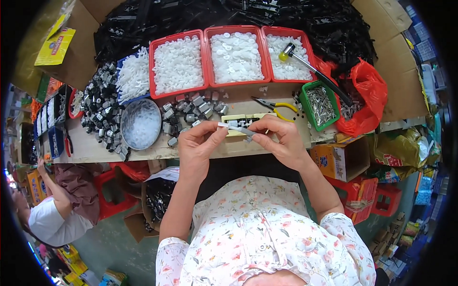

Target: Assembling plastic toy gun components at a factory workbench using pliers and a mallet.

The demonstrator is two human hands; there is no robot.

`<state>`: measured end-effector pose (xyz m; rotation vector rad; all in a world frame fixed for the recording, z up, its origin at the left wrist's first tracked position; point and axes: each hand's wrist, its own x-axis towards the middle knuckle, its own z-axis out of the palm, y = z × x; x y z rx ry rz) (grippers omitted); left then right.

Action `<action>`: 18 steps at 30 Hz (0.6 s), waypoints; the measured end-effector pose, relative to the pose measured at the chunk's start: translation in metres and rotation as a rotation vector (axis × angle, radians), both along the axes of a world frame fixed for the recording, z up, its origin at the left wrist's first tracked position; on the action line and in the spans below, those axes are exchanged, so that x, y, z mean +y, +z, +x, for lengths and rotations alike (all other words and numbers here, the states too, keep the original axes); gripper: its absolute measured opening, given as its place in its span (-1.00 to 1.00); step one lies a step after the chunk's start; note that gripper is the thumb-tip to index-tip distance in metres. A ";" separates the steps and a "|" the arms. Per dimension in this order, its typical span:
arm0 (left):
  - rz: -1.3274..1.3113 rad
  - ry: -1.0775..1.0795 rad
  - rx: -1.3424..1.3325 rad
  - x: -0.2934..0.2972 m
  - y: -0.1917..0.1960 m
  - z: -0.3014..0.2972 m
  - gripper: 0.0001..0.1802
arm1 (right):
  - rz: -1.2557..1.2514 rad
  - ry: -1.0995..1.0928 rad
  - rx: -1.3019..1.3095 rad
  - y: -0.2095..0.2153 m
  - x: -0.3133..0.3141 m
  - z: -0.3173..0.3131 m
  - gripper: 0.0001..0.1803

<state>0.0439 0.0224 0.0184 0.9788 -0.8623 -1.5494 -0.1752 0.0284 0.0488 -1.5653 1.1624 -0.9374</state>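
Observation:
My left hand and my right hand meet above the near edge of the workbench. Together they pinch a small grey and white part between thumbs and fingertips. Just behind the hands lies a pale yellow jig block with dark pieces in it. Loose grey metal parts lie scattered to the left of it.
Three red trays of white plastic pieces line the back, a mallet across the right one. Yellow-handled pliers, a green box of pins, a round metal bowl and a black parts heap surround them. Another person sits lower left.

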 end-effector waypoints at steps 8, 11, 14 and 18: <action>0.028 -0.100 -0.099 -0.002 -0.003 -0.010 -0.86 | -0.072 0.057 0.068 -0.003 -0.005 -0.017 -0.82; 0.043 -0.123 -0.157 -0.001 -0.002 -0.013 -0.86 | -0.100 0.067 0.109 -0.001 -0.009 -0.022 -0.81; -0.141 -0.101 -0.443 -0.003 0.001 -0.014 -0.80 | -0.101 0.089 0.112 -0.002 -0.014 -0.032 -0.82; -0.672 0.022 -0.851 -0.013 0.009 -0.018 -0.76 | -0.085 0.134 0.132 -0.004 -0.018 -0.039 -0.83</action>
